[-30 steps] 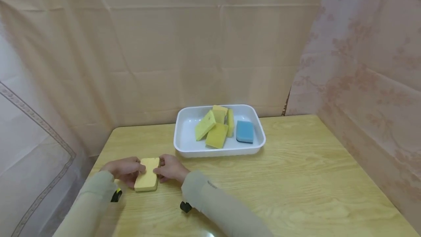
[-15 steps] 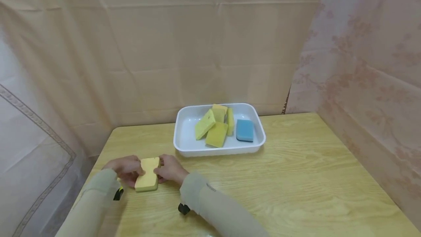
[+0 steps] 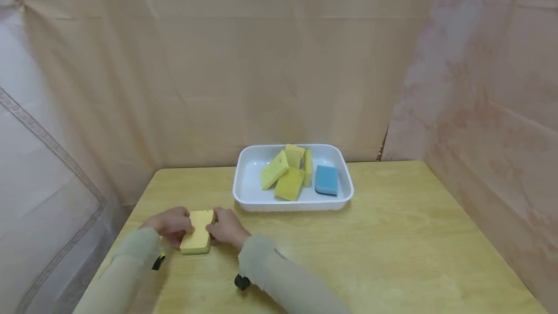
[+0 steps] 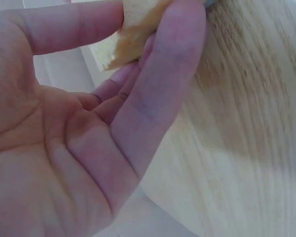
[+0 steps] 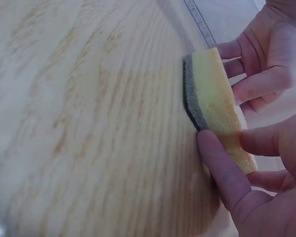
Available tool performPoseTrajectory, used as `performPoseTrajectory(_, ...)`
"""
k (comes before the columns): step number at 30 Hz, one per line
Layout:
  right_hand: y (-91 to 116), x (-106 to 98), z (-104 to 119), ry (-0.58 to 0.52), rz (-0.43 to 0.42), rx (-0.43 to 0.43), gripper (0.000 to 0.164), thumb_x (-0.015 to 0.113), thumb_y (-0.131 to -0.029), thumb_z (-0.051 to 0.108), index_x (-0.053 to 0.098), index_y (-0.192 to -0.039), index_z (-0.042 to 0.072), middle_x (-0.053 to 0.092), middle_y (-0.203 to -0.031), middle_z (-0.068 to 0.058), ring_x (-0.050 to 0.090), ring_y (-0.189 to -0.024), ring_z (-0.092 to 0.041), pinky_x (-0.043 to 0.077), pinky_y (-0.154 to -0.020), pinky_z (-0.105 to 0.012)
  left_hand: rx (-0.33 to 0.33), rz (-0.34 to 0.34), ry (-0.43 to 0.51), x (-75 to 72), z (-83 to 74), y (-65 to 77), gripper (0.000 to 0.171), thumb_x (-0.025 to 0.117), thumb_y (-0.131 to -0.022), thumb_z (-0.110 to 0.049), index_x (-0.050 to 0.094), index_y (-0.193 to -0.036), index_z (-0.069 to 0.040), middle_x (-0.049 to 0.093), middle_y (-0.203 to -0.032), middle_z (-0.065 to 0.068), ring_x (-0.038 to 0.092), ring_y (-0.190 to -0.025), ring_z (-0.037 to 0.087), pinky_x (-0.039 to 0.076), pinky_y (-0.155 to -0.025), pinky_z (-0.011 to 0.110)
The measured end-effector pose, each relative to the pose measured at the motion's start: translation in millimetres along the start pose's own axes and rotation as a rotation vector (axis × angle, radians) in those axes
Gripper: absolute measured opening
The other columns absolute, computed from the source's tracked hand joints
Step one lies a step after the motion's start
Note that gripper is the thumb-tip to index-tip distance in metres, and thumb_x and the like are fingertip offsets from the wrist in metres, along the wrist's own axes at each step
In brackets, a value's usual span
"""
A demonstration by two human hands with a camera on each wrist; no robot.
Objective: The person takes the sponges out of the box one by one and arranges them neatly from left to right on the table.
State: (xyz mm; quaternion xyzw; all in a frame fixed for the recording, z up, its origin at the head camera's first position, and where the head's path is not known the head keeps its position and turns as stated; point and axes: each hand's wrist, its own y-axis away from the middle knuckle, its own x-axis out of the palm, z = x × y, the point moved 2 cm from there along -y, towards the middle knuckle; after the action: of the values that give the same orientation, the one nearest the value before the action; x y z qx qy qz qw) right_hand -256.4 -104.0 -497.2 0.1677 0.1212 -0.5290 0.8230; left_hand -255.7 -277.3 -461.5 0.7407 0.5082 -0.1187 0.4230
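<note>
A pale yellow sponge (image 3: 198,234) with a dark scouring layer (image 5: 191,91) on its underside lies at the left part of the table. My left hand (image 3: 172,223) pinches its left long side, thumb on top and fingers lower down. On the opposite side my right hand (image 3: 228,229) grips it the same way, the thumb over the upper face. In the right wrist view a fingertip of the right hand (image 5: 274,192) presses near the dark layer. The left wrist view shows only one end of the sponge (image 4: 138,24), partly hidden by fingers.
Behind the hands stands a white tray (image 3: 287,206) at the table's back edge. It holds several yellow sponges (image 3: 289,184) piled together and a blue sponge (image 3: 327,179) on the right. Beige curtains (image 3: 261,62) hang behind the wooden table (image 3: 370,246).
The head view has tilted a little, so the tray appears slightly lower. Both hands keep their hold on the sponge in nearly the same place.
</note>
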Motion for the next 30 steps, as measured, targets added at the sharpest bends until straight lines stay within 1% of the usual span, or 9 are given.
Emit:
performPoseTrajectory(3, 7, -5, -7, -0.023, 0.045, 0.004, 0.037, 0.068, -0.092, 0.001, 0.058, -0.127, -0.003, 0.064, -0.094, -0.008, 0.067, -0.065, -0.017, 0.059, -0.055, -0.028, 0.024, -0.009, -0.054, 7.2, -3.0, -1.4, 0.033, 0.059, -0.083, -0.006, 0.048, -0.109, 0.01, 0.058, -0.095, 0.018, 0.066, -0.076, 0.026, 0.06, -0.064, 0.039)
performPoseTrajectory(6, 12, -16, -8, -0.02, 0.074, -0.024, 0.057, 0.069, -0.093, 0.004, 0.047, -0.145, -0.004, 0.064, -0.109, -0.012, 0.068, -0.069, -0.018, 0.059, -0.06, -0.029, 0.041, -0.007, -0.067, 10.1, -9.6, -3.6, 0.049, 0.058, -0.082, -0.004, 0.042, -0.125, 0.013, 0.058, -0.097, 0.019, 0.066, -0.073, 0.026, 0.06, -0.062, 0.04)
performPoseTrajectory(9, 15, -32, -1, -0.074, 0.127, -0.057, 0.061, 0.068, -0.095, 0.007, 0.042, -0.15, -0.001, 0.061, -0.115, -0.011, 0.069, -0.077, -0.025, 0.061, -0.066, -0.034, 0.075, -0.034, -0.131, 8.4, -18.7, -5.8, 0.066, 0.059, -0.082, -0.004, 0.034, -0.14, 0.013, 0.057, -0.099, 0.021, 0.06, -0.067, 0.023, 0.056, -0.058, 0.037)
performPoseTrajectory(13, 18, -58, 14, -0.111, 0.158, -0.107, 0.051, 0.067, -0.097, 0.01, 0.05, -0.145, 0.007, 0.06, -0.109, -0.003, 0.071, -0.083, -0.029, 0.061, -0.065, -0.034, 0.196, -0.149, -0.317, 3.8, -33.9, -8.0, 0.068, 0.063, -0.084, -0.009, 0.036, -0.143, 0.013, 0.057, -0.117, 0.032, 0.061, -0.083, 0.031, 0.056, -0.072, 0.047)
performPoseTrajectory(16, 19, -84, 26, -0.054, 0.121, -0.139, 0.047, 0.067, -0.098, 0.012, 0.053, -0.142, 0.01, 0.061, -0.107, -0.001, 0.071, -0.081, -0.023, 0.061, -0.063, -0.03, 0.287, -0.237, -0.39, 0.5, -47.0, -9.5, 0.061, 0.063, -0.087, -0.013, 0.042, -0.138, 0.014, 0.051, -0.13, 0.037, 0.061, -0.105, 0.041, 0.052, -0.088, 0.058)
performPoseTrajectory(19, 16, -110, 36, -0.006, 0.082, -0.149, 0.046, 0.066, -0.098, 0.012, 0.052, -0.142, 0.008, 0.061, -0.108, -0.003, 0.069, -0.081, -0.019, 0.06, -0.065, -0.029, 0.355, -0.279, -0.4, -1.7, -60.5, -12.7, 0.053, 0.062, -0.089, -0.012, 0.049, -0.134, 0.012, 0.054, -0.13, 0.034, 0.059, -0.111, 0.045, 0.051, -0.089, 0.059)
performPoseTrajectory(24, 6, -150, 41, 0.083, -0.004, -0.16, 0.043, 0.063, -0.099, 0.011, 0.053, -0.141, 0.002, 0.062, -0.109, -0.008, 0.069, -0.084, -0.027, 0.06, -0.066, -0.029, 0.487, -0.329, -0.468, -3.7, -86.9, -22.9, 0.038, 0.059, -0.086, -0.008, 0.061, -0.12, 0.009, 0.064, -0.116, 0.027, 0.061, -0.107, 0.041, 0.052, -0.089, 0.056)
performPoseTrajectory(27, -1, -172, 42, 0.108, -0.076, -0.162, 0.039, 0.061, -0.099, 0.01, 0.056, -0.137, 0.0, 0.064, -0.109, -0.011, 0.069, -0.088, -0.032, 0.06, -0.067, -0.028, 0.513, -0.347, -0.458, -4.9, -104.0, -25.9, 0.035, 0.057, -0.085, -0.007, 0.064, -0.116, 0.007, 0.066, -0.112, 0.024, 0.062, -0.104, 0.038, 0.051, -0.089, 0.056)
performPoseTrajectory(30, -4, -195, 42, 0.126, -0.166, -0.143, 0.036, 0.061, -0.099, 0.011, 0.06, -0.134, 0.002, 0.064, -0.111, -0.011, 0.068, -0.087, -0.029, 0.058, -0.068, -0.026, 0.529, -0.358, -0.422, -4.2, -121.0, -26.6, 0.033, 0.056, -0.086, -0.008, 0.065, -0.115, 0.005, 0.065, -0.111, 0.021, 0.062, -0.103, 0.036, 0.051, -0.089, 0.054)
